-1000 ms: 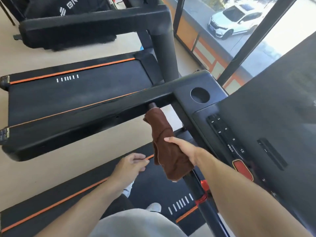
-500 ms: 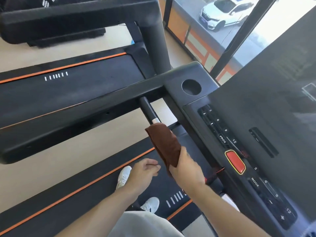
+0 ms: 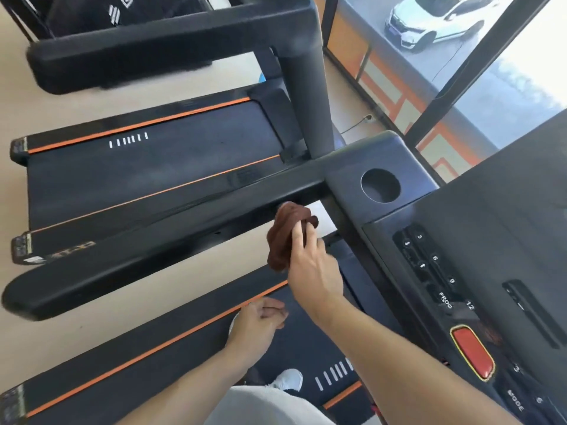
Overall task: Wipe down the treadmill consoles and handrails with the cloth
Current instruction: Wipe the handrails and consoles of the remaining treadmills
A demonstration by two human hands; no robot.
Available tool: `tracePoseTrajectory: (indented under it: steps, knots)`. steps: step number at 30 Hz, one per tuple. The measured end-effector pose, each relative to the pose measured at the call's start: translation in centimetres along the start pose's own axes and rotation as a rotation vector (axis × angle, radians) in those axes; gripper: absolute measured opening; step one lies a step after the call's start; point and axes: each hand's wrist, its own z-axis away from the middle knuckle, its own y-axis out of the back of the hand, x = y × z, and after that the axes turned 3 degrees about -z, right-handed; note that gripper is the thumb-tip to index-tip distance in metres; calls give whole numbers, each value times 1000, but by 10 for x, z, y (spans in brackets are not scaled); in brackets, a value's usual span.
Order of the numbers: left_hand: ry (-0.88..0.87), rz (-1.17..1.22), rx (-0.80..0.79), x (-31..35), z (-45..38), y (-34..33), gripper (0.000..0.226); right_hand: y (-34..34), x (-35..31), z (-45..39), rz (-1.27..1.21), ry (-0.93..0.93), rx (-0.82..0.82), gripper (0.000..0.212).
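At the lower centre of the frame, the left hand (image 3: 256, 325) is being held loosely curled and empty above the belt (image 3: 303, 342). Just above it, the cloth (image 3: 283, 237) is being gripped by the right hand (image 3: 313, 268), fingers curled round it, under the handrail (image 3: 159, 240) beside the console (image 3: 460, 240). Farther off, at upper right, a car (image 3: 429, 19) is being shown through the window.

You are in a gym: your treadmill's console (image 3: 478, 271) with numbered keys and a red stop button (image 3: 471, 352) lies at right, more treadmills (image 3: 147, 167) line up to the left, and a far-right window (image 3: 460, 56) shows a parked white car (image 3: 432, 19).
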Motion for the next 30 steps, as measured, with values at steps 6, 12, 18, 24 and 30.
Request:
tracePoseTrajectory:
  steps: [6,12,18,24,30]
  knots:
    - [-90,-42,64,19,-8,30,12,13,-2,-55,-558,-231,-172,33]
    - [-168,-92,110,28,1,50,12,29,20,-63,-1191,-410,-488,29]
    - [-156,-67,95,15,16,41,10,31,56,-1,-1421,-775,-796,65]
    - [-102,-75,-10,-10,33,1,8,28,84,77,-1499,-825,-812,59]
    - [-125,-93,-77,-14,41,-35,8,39,73,100,-1066,-521,-574,37]
